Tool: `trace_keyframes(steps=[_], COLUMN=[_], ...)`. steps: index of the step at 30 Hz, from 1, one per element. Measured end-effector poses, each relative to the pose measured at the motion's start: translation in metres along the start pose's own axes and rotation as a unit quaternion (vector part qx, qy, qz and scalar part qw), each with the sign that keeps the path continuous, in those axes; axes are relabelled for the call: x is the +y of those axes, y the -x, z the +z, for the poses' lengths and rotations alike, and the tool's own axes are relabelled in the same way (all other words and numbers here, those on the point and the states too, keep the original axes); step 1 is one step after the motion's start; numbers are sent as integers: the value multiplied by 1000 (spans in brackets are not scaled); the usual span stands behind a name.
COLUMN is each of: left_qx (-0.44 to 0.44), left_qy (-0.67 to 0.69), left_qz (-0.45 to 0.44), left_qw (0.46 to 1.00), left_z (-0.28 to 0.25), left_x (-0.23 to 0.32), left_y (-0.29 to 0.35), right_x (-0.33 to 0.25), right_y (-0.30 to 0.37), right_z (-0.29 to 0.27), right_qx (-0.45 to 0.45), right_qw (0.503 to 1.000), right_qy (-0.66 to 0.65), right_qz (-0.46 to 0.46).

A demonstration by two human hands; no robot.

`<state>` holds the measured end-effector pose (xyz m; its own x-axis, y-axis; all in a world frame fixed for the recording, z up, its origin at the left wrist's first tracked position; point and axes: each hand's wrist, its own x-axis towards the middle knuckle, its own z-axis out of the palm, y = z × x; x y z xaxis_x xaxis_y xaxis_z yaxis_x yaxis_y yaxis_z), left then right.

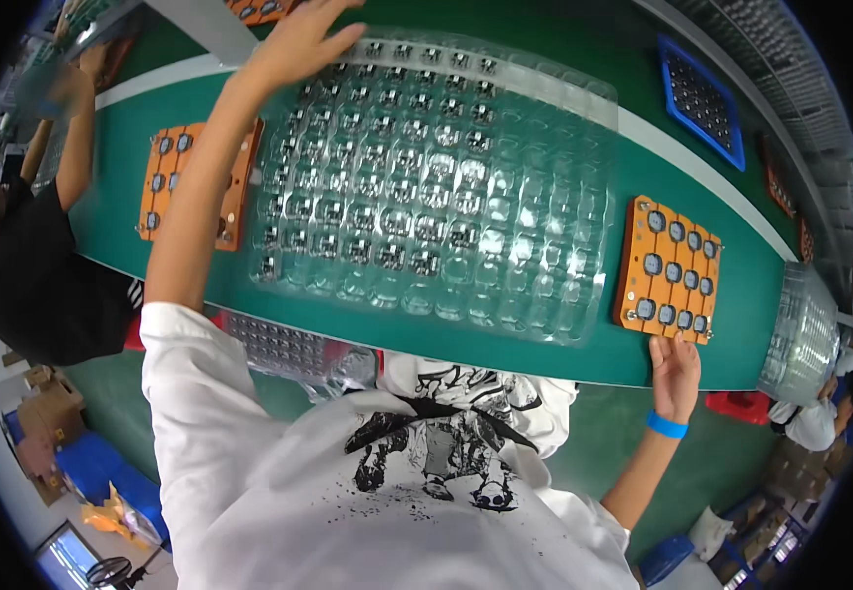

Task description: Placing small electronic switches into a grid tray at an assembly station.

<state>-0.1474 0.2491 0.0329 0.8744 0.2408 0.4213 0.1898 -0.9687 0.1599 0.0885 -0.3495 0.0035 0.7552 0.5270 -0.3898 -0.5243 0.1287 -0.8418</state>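
A clear plastic blister tray (pixel 554 236) lies on the green bench in front of me. Small metallic parts fill its left and middle pockets, while those on the right hold none. My left hand (pixel 298 44) reaches past the tray's far left corner, thumb and fingers apart, with nothing visible in it. To the right of the tray is an orange fixture plate (pixel 638 261) carrying rows of dark round-cornered pieces. My right hand (pixel 677 374), with a blue wristband, has its extended fingertips against that plate's near edge. My left forearm partly covers a second orange plate (pixel 158 206).
A blue tray (pixel 702 103) of small parts sits beyond the white strip at the far right. Stacked clear trays (pixel 800 329) stand at the bench's right end. Another person (pixel 43 265) in black works at the left. A grey post (pixel 210 29) rises behind my left arm.
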Motion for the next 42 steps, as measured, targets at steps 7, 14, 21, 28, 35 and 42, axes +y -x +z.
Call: trace_keyframes(steps=[7, 14, 21, 28, 35, 42], left_qx=[37, -3, -45, 14, 127, 193], left_qy=[30, 155, 131, 31, 132, 2], left_qz=[-78, -184, -176, -103, -94, -6], left_qw=[996, 971, 975, 994, 979, 981], left_z=[19, -6, -14, -17, -2, 12], left_x=[27, 9, 21, 19, 68, 55], left_y=[25, 34, 43, 36, 11, 18], right_x=[-68, -20, 33, 29, 48, 51], right_y=[18, -103, -194, -189, -179, -181], right_z=[73, 248, 329, 329, 334, 344], right_qx=[-28, -273, -227, -225, -235, -210], right_qw=[917, 740, 589, 664, 593, 589], right_qy=[345, 477, 655, 557, 548, 540], right_qz=[200, -388, -416, -446, -542, -563])
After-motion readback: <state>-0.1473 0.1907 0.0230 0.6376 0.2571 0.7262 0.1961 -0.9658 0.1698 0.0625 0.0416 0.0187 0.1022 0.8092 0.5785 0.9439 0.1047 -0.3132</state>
